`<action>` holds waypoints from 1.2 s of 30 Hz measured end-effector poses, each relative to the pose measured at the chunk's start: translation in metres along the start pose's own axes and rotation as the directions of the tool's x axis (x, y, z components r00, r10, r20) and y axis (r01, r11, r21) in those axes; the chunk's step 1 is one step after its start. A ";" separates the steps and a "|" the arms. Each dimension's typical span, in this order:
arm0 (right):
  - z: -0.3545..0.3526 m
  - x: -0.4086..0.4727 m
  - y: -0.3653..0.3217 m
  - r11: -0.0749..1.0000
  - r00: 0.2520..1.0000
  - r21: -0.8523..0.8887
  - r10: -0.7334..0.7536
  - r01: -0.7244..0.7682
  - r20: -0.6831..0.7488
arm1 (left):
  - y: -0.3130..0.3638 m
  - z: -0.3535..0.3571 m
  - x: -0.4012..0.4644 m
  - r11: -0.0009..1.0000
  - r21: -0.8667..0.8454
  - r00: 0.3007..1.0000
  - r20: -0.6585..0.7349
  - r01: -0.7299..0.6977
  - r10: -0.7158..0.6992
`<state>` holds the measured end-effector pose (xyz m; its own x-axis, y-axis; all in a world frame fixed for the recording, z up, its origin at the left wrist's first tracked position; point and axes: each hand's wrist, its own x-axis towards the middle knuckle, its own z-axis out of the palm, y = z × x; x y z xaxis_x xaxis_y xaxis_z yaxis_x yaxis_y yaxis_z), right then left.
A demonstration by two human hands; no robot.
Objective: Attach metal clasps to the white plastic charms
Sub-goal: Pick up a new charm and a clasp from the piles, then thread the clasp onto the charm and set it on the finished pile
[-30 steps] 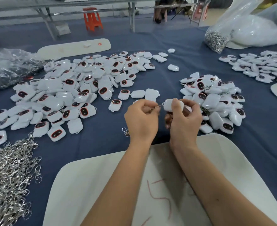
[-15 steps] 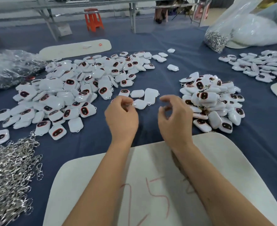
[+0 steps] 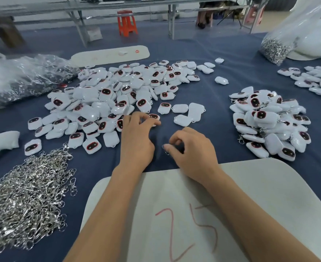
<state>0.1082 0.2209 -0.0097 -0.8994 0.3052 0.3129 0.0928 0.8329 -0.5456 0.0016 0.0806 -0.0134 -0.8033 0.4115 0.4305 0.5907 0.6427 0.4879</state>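
Heaps frame the work on the dark blue cloth-covered table (image 3: 222, 87): a broad spread of loose white plastic charms with dark red-rimmed faces (image 3: 118, 99) on the left, a tighter mound of charms already wearing clasps (image 3: 267, 121) on the right, and a tangle of silver metal clasps (image 3: 25, 193) at the near left. A second ago both hands were joined on one charm; that charm is gone from them now, likely dropped on the finished mound, so a fresh cycle seems to be starting. The left hand (image 3: 137, 140) reaches forward, its spread fingertips touching a single face-up charm (image 3: 154, 118) without yet gripping it. The right hand (image 3: 191, 148) pinches a lone silver clasp (image 3: 166, 149) lying on the cloth just beside it.
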 end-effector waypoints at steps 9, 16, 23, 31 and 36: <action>-0.004 0.004 0.002 0.996 0.999 0.083 0.033 -0.030 -0.038 | 0.006 -0.005 -0.006 0.927 -0.370 0.975 0.223 0.067 0.019; -0.001 0.003 -0.005 0.985 1.000 -0.170 0.017 -0.014 0.012 | 0.006 -0.020 -0.017 0.960 -0.280 0.990 0.126 -0.026 0.063; -0.002 0.006 0.004 0.971 0.951 0.026 0.238 -0.237 -0.196 | 0.009 -0.016 -0.023 0.986 -0.145 0.919 0.373 -0.081 0.130; -0.008 0.003 0.002 0.846 0.993 0.532 0.040 0.023 -0.107 | 0.025 -0.007 -0.020 0.742 -0.624 0.970 0.160 0.245 -0.186; -0.009 0.002 0.003 0.760 0.997 0.649 -0.069 0.037 0.024 | 0.037 0.001 -0.023 0.486 -0.815 0.944 0.217 0.315 -0.249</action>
<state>0.1102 0.2283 -0.0034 -0.9137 0.2358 0.3309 -0.2400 0.3441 -0.9077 0.0414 0.0957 -0.0059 -0.9216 0.3689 0.1206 0.0959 -0.0846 0.9918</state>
